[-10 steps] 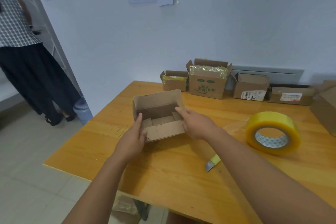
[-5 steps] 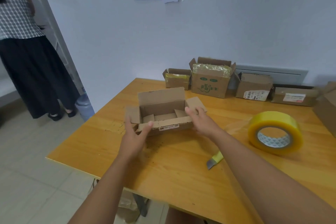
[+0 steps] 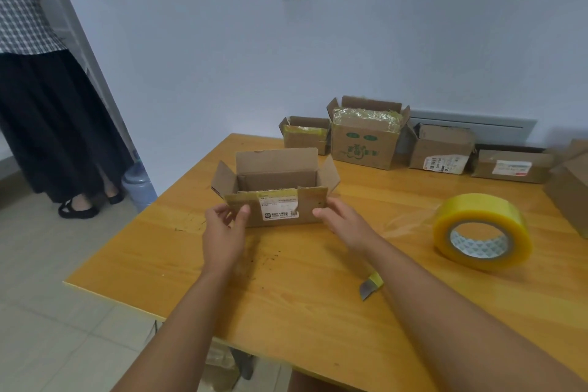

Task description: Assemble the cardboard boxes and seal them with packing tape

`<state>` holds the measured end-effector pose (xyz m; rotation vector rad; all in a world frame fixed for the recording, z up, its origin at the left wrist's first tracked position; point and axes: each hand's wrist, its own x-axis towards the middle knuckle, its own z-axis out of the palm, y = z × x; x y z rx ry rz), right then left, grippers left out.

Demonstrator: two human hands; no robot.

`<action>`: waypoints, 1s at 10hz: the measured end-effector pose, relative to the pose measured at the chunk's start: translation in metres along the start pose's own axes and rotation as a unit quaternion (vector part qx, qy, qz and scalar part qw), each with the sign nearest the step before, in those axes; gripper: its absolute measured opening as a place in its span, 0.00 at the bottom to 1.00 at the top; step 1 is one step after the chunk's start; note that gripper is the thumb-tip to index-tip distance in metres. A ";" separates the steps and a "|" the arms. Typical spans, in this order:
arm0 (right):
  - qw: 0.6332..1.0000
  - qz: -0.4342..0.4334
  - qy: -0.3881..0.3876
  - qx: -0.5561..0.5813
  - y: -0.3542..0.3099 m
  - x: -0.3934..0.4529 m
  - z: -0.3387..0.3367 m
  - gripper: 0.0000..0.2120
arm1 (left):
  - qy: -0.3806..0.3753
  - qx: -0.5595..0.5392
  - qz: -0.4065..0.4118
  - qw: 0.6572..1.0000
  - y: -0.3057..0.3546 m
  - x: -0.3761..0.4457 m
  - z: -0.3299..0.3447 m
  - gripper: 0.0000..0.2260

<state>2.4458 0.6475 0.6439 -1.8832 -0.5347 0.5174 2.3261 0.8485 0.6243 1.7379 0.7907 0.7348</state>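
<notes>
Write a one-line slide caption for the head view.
Both hands steady an open cardboard box on a wooden table, tape roll nearby.

The open brown corrugated cardboard box (image 3: 276,197) looks matt, with a rough torn front edge. The yellowish varnished wooden worktop (image 3: 318,296) shines faintly. At three o'clock, the yellow translucent plastic tape roll (image 3: 482,231) is glossy.

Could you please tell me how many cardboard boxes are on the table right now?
6: the open box between both hands, four along the wall (small box, green-printed box, labelled box, flat box), and one cut off at the right edge. More may lie out of frame.
</notes>
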 end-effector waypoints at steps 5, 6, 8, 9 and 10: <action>0.977 0.024 0.038 -0.208 0.002 0.089 -0.013 0.45 | -0.202 0.278 0.117 0.932 0.000 0.103 0.073 0.34; 0.954 0.000 0.030 -0.299 0.004 0.102 -0.015 0.39 | -0.201 0.331 0.124 0.914 0.000 0.121 0.085 0.34; 0.921 0.005 0.015 -0.388 0.003 0.118 -0.014 0.43 | -0.186 0.423 0.134 0.877 -0.001 0.132 0.094 0.32; 0.926 0.010 0.028 -0.376 -0.001 0.110 -0.013 0.42 | -0.163 0.413 0.156 0.883 0.001 0.119 0.091 0.31; 0.922 0.003 0.055 -0.382 -0.003 0.093 -0.016 0.40 | -0.133 0.399 0.206 0.884 0.004 0.098 0.088 0.30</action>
